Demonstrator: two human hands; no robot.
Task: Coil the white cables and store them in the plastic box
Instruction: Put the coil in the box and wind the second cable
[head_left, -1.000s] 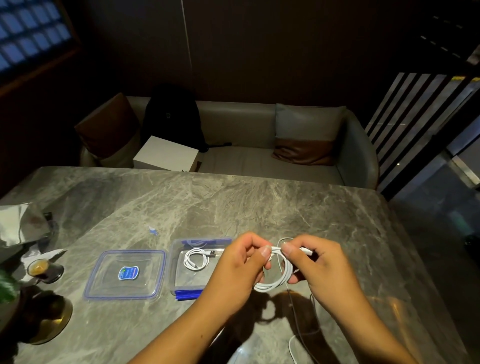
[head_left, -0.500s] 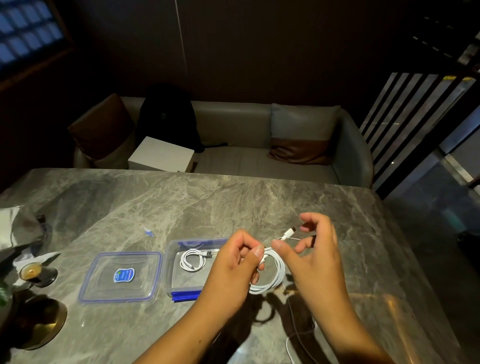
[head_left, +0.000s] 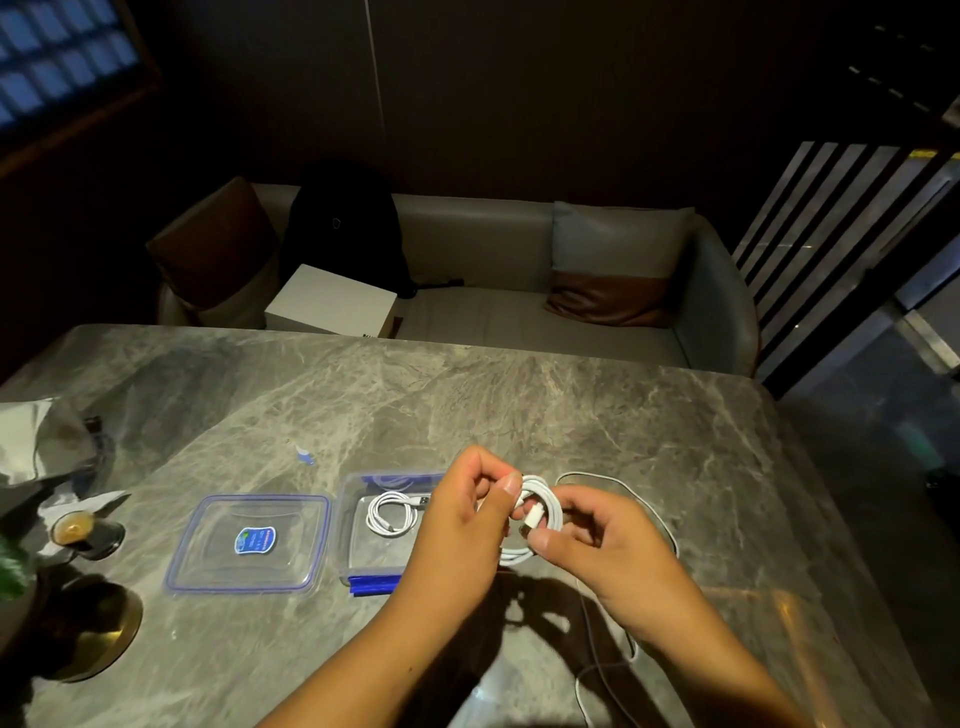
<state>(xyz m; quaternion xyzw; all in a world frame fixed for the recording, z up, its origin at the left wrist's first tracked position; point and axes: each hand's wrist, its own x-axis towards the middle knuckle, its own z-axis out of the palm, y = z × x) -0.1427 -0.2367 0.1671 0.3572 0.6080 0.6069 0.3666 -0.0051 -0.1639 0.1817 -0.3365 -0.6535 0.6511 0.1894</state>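
Right hand (head_left: 608, 545) swung plug (head_left: 534, 518) back onto coil (head_left: 551, 500), pinching it; left hand (head_left: 457, 525) pinches coil's top. Slack pinch could let it spring open.

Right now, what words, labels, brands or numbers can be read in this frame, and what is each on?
Nothing can be read.
Blue sticker on the clear lid: pale print, too blurred to read.
White box on the sofa: dark mark on its front edge, too small to read.
Black backpack: faint emblem, too dim to read.
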